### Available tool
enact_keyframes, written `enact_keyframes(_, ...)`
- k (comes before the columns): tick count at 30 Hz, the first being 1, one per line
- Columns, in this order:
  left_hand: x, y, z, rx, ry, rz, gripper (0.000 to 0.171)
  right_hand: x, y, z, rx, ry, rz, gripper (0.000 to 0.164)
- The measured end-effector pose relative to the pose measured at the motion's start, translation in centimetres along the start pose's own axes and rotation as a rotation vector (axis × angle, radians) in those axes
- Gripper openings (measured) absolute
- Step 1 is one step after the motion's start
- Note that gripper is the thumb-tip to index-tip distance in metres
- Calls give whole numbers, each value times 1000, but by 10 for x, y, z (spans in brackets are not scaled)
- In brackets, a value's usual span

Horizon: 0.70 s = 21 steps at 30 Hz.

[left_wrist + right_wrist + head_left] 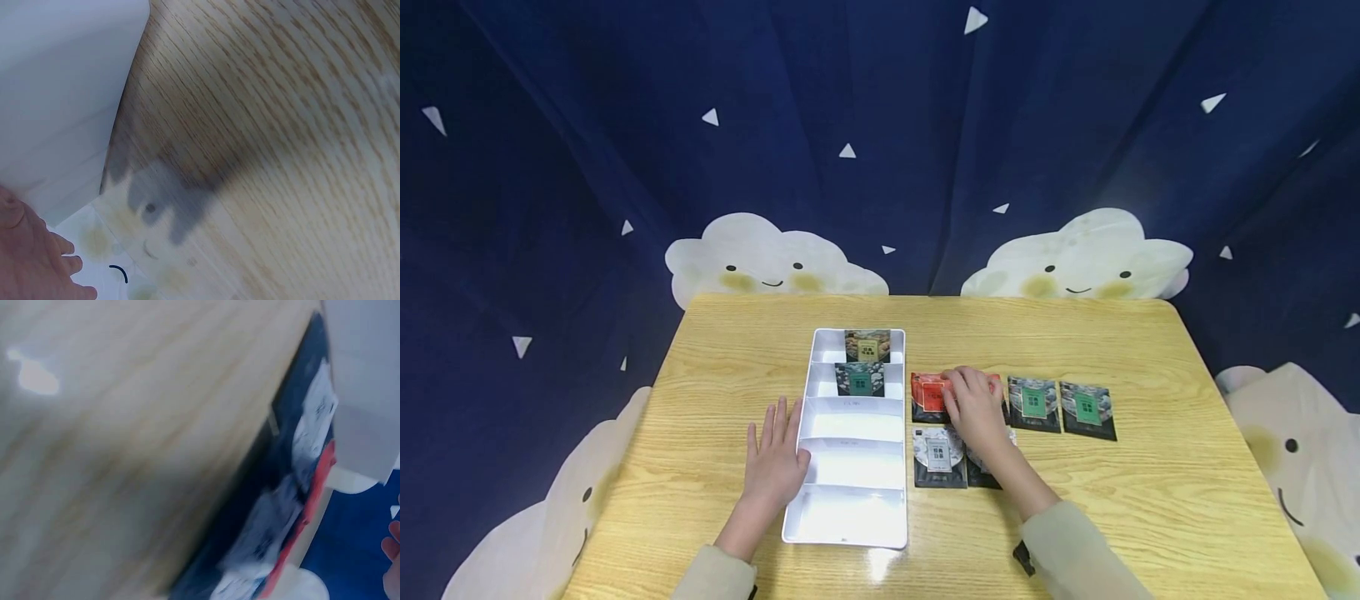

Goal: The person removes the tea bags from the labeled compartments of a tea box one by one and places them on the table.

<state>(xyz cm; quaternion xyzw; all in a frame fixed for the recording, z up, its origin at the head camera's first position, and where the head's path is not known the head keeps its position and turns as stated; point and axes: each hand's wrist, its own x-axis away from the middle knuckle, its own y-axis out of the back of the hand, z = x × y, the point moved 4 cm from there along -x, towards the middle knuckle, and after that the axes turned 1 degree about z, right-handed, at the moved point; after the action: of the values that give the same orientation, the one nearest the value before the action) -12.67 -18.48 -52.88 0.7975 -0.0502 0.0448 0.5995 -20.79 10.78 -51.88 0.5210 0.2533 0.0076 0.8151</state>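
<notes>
A white tray with crosswise compartments (852,515) stands on the table, a brown-gold packet (868,346) in its farthest compartment and a dark green-labelled packet (860,380) in the one after. My left hand (773,462) lies at the tray's left edge, fingers extended, thumb at the rim. Over the red packets (931,397), right of the tray, is my right hand (976,412) with fingers bent loosely; no packet shows in its grasp. In the right wrist view only some fingertips (392,547) appear, at the right edge. The hand partly covers the right-hand red packet.
Two green-labelled packets (1034,404) lie side by side to the right of my right hand. Nearer me are white-grey packets (939,458), one partly under my right forearm. Behind the wooden table (1157,500) hangs a dark blue curtain (910,100) with cloud shapes.
</notes>
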Motion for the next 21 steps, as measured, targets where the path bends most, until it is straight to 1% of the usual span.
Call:
enact_keyframes(8, 0, 0, 0, 4, -11, -18, 67, -24, -17, 28, 13, 57, 61, 25)
enact_keyframes(12, -1, -1, 0, 4, -9, -11, 67, -35, -24, 43, 45, 95, 107, 27)
enact_keyframes(15, -1, -1, 0, 1, -8, -9, 67, -42, -29, 54, 45, 123, 132, 28)
enact_keyframes(19, 0, 0, 0, 6, -7, -8, 67, -51, -36, 67, 49, 152, 153, 29)
enact_keyframes(21, 0, 1, 0, 8, -8, -10, 67, -55, -41, 72, 76, 168, 159, 28)
